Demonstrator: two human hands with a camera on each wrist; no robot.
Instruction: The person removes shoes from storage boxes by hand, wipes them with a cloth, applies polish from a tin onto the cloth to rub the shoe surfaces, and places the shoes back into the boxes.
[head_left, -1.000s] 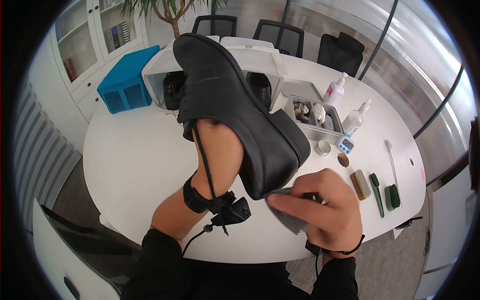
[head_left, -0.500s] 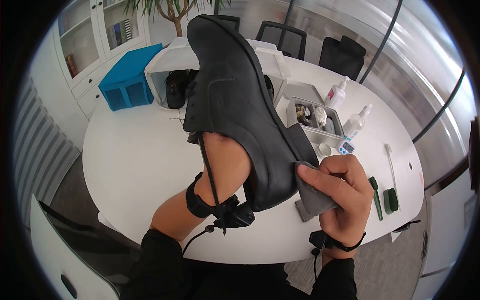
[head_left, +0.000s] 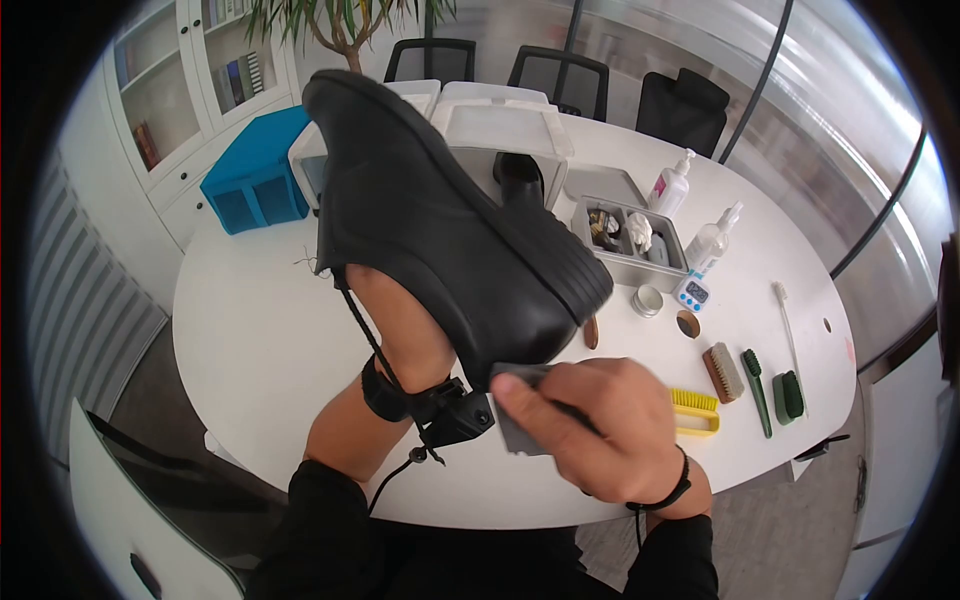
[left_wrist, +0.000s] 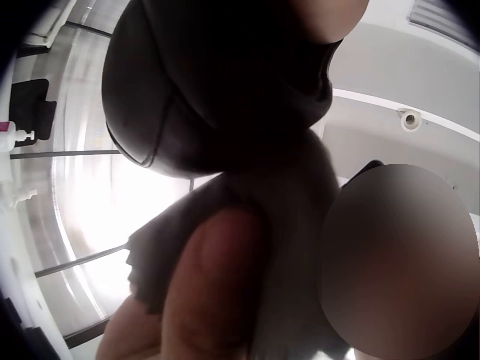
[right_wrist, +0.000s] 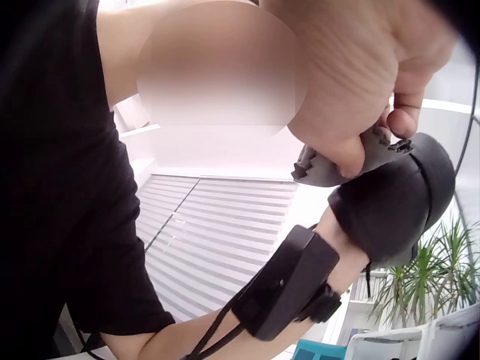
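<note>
A black leather lace-up shoe [head_left: 420, 220] is held up over the table, sole turned to the upper right and toe pointing to the far left. My left hand [head_left: 405, 325] reaches inside it through the opening, its fingers hidden by the leather. One lace hangs down along the wrist. My right hand [head_left: 610, 425] pinches a grey cloth [head_left: 518, 432] with zigzag edges, thumb on top. The cloth meets the back of the shoe, near the rim of the opening. In the left wrist view, the cloth [left_wrist: 296, 225] lies against the shoe's dark leather [left_wrist: 157, 97].
Right of my right hand lie a yellow brush [head_left: 695, 410], a wooden-backed brush [head_left: 722, 372] and green brushes [head_left: 757, 395]. Beyond are a round tin [head_left: 647, 300], a timer [head_left: 692, 293], a metal box [head_left: 635, 268] and bottles [head_left: 671, 185]. A white box [head_left: 505, 128] with another shoe [head_left: 520, 182] stands behind.
The shoe first rises to the right, then swings left and lower. My right hand moves the cloth along the heel to its right side, then back left towards the opening's rim.
</note>
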